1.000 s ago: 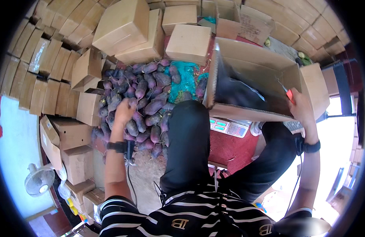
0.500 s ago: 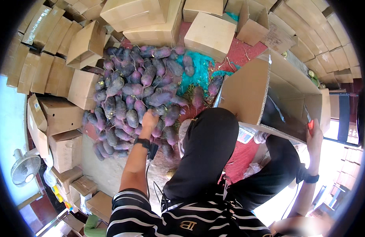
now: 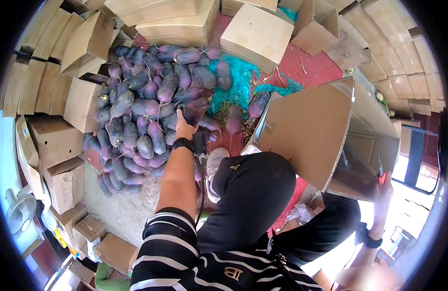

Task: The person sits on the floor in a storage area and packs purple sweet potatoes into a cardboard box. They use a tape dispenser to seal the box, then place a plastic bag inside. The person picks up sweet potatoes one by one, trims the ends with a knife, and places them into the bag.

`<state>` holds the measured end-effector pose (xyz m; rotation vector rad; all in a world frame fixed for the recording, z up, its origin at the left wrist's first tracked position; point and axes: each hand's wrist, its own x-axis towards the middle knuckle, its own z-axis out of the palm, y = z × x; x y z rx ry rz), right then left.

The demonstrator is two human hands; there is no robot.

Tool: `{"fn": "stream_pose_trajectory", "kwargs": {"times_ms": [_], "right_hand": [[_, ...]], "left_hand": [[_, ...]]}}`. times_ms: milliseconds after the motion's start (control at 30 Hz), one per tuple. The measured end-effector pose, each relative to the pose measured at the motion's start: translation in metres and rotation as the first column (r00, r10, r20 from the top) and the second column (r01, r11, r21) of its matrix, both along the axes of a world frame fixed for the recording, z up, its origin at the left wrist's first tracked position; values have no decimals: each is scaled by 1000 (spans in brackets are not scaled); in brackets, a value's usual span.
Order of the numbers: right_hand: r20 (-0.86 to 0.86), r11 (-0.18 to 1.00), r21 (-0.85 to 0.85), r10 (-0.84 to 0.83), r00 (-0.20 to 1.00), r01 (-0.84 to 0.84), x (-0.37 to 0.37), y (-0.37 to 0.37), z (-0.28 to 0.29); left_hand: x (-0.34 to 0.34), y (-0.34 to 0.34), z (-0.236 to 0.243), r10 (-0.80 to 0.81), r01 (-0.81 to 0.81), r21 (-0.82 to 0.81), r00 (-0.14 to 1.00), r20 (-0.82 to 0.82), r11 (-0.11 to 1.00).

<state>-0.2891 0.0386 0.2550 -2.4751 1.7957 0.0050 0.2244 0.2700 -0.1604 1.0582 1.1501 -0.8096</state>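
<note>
A big heap of dark purple radishes [image 3: 145, 107], soil on their skins and thin roots trailing, covers the floor to the left of my knees. My left hand [image 3: 186, 127] reaches into its right side, closed on one purple radish [image 3: 195, 110] that looks slightly blurred. My right hand [image 3: 383, 191] is at the near right edge of an open cardboard box [image 3: 306, 138]. It is closed around the red handle of a small knife [image 3: 382, 176], whose thin blade points up against the box. The box's bottom is partly hidden by its near flap.
Closed cartons [image 3: 255, 36] stand behind the heap, beside a teal net [image 3: 233, 89] on the red floor covering [image 3: 309, 68]. Stacked cartons [image 3: 42, 87] line the left side. A white fan [image 3: 21, 213] stands at the lower left. Several loose radishes lie near the box.
My left hand has moved up and forward on the heap and now holds a radish there. The view has shifted, and the box sits lower. My right hand keeps the knife.
</note>
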Motion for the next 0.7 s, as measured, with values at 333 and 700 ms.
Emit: {"fn": "stream_pose_trajectory", "kwargs": {"times_ms": [333,700], "right_hand": [[-48,989,-114,90,995,-95,-5,-1,-5],[0,967,-92,239,971,-238,2,-7,-5]], "left_hand": [[-34,78,85,-292,548,-470,808,512,692],[-77,76,311,-373,727,241,22,928,642]]}}
